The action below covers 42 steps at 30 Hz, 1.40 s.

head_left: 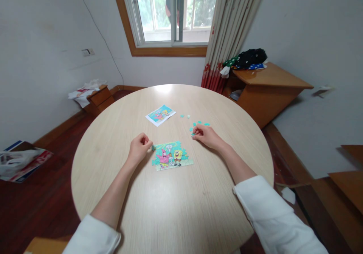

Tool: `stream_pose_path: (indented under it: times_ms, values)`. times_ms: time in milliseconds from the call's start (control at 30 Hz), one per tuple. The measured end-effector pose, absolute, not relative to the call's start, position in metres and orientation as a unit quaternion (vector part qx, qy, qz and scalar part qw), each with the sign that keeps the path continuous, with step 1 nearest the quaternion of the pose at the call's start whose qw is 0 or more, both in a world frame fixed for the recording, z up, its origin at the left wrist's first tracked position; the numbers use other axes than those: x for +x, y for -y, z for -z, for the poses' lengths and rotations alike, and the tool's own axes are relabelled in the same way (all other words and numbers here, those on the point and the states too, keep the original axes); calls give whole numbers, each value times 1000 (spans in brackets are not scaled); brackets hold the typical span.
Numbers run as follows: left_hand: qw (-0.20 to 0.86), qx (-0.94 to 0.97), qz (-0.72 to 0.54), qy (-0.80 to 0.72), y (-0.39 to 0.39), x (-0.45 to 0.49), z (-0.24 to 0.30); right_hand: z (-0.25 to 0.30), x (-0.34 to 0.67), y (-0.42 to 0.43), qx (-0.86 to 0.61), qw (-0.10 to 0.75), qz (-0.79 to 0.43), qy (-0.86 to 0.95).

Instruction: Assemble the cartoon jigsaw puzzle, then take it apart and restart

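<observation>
The fingertips of the right hand are turned down among the loose pieces and hidden by the knuckles. The fingers are bent, half closed, but whether a piece is gripped cannot be told. The left hand is curled nearly into a fist, and a small teal piece is pinched at its fingertips, just beside the left edge of the puzzle. The puzzle is laid flat between the two hands on the round table; its cartoon figures are too small to be made out clearly. A printed picture is laid farther back. Both arms are cut off at the white sleeves. The tabletop is pale wood grain — behind it a window, a patterned curtain and a wooden cabinet heaped with dark clothes are seen, above a dark red floor.
</observation>
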<state>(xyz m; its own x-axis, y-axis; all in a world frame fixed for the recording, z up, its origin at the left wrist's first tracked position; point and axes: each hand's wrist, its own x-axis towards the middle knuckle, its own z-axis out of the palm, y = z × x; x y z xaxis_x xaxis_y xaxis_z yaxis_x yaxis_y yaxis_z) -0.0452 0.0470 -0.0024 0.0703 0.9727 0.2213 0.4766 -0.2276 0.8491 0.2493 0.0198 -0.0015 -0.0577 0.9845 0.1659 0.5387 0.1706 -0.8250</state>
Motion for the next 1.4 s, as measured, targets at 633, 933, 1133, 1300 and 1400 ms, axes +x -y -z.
stream_pose_path:
  times_ms: [633, 933, 1133, 1300, 1400]
  values:
    - [313, 664, -409, -542, -47, -44, 2, 6, 234, -18, -529, 397, -361, 658]
    - [354, 743, -300, -483, -39, -42, 0, 1, 213, -11, -512, 318, -396, 693]
    - [365, 772, -245, -459, -37, -41, 2, 3, 217, -12, -514, 306, -406, 690]
    - [363, 775, -232, -463, -37, -40, 2, 5, 217, -13, -515, 297, -404, 695]
    - [361, 776, -229, -464, -37, -41, 2, 4, 216, -13, -518, 298, -404, 692]
